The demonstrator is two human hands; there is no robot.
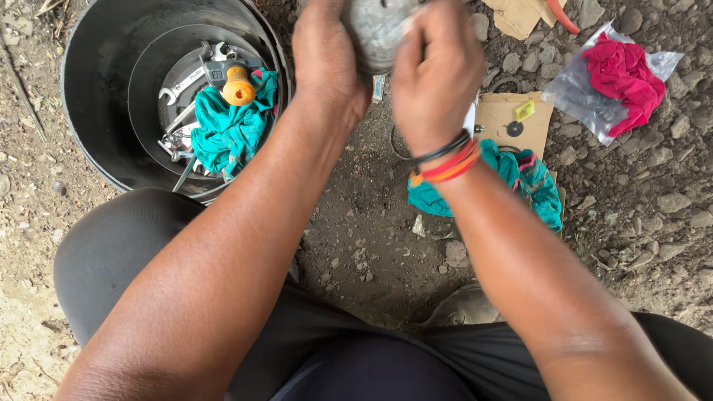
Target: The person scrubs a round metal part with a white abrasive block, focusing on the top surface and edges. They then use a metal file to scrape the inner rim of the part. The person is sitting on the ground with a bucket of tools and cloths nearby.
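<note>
Hands (pixel 382 70) over stony dirt ground (pixel 371 245), outdoors

Dull grey metal part (pixel 377 30), matt black plastic bucket (pixel 96 89), teal cloth (pixel 230 130), rough stony dirt (pixel 371 223)

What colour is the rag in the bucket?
Teal: the rag in the bucket, head view, lies over the spanners.

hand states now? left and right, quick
Left hand: closed around the grey round metal part, gripping its left side.
Right hand: closed on the same part, from its right side.
</note>
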